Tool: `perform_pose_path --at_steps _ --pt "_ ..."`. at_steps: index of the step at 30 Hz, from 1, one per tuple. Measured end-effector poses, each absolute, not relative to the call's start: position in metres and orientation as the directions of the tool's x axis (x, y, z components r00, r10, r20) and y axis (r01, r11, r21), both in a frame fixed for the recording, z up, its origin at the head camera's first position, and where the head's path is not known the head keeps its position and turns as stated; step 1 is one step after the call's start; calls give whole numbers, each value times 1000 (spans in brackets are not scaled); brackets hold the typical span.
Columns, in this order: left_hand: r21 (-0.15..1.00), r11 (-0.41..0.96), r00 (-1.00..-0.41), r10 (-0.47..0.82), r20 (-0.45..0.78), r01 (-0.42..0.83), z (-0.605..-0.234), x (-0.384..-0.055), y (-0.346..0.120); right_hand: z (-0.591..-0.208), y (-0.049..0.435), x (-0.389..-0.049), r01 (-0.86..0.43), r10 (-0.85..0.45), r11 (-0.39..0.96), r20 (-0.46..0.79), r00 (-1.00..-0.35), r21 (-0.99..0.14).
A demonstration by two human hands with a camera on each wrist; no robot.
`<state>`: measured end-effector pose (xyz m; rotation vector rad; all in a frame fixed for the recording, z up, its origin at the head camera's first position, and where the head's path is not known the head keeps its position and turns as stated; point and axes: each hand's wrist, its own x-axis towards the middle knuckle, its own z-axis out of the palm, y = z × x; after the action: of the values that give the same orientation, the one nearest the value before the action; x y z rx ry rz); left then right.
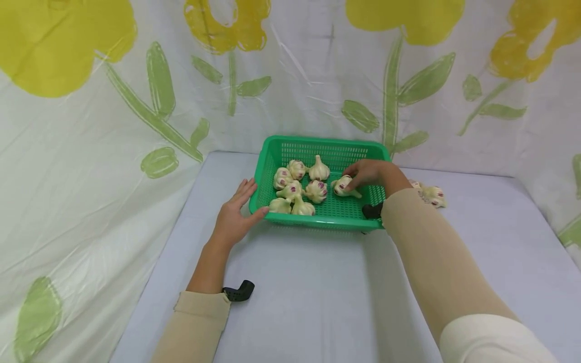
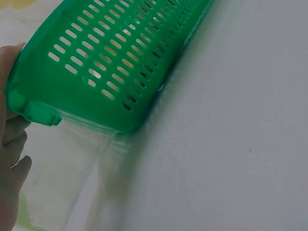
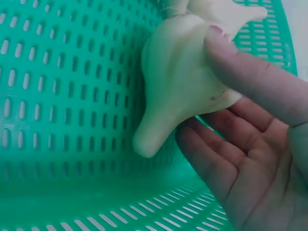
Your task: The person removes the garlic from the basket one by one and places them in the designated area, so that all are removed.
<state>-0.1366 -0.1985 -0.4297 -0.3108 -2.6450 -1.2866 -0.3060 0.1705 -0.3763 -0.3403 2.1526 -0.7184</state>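
Note:
A green plastic basket (image 1: pixel 327 221) with slotted walls holds several garlic bulbs (image 1: pixel 290 189), whitish with purple patches, mostly in its left half. My right hand (image 1: pixel 373 172) reaches into the right half and grips a garlic bulb (image 1: pixel 341 185) between thumb and fingers. In the right wrist view this bulb (image 3: pixel 178 72) has its stem pointing down and left, close to the slotted basket surface. My left hand (image 1: pixel 233 217) rests against the basket's left end, its fingers extended along the outside and the thumb at the front corner. The left wrist view shows only part of that hand (image 2: pixel 12 159).
More garlic bulbs (image 1: pixel 433 195) lie on the table to the right of the basket, partly hidden by the right forearm. The table (image 1: pixel 295 292) has a pale cover. A white curtain (image 1: pixel 308 91) with yellow flowers hangs directly behind the basket and along the sides.

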Motion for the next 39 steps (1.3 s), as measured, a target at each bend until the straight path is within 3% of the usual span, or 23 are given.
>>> perform_pose_path --at_steps 11,25,31,39 --pt "751 605 -962 108 252 265 -433 -137 -196 -387 175 -309 112 -481 770 -687 -545 -628" --pt "748 602 -957 106 271 278 -429 -137 -196 -382 174 -307 98 -486 779 -696 -529 -619" --pt "762 591 -962 107 251 265 -427 -135 -195 -379 177 -308 122 -505 736 -661 -555 -665" --pt "755 602 -963 100 251 259 -430 -135 -198 -360 175 -307 -43 -490 746 -503 -712 -664"
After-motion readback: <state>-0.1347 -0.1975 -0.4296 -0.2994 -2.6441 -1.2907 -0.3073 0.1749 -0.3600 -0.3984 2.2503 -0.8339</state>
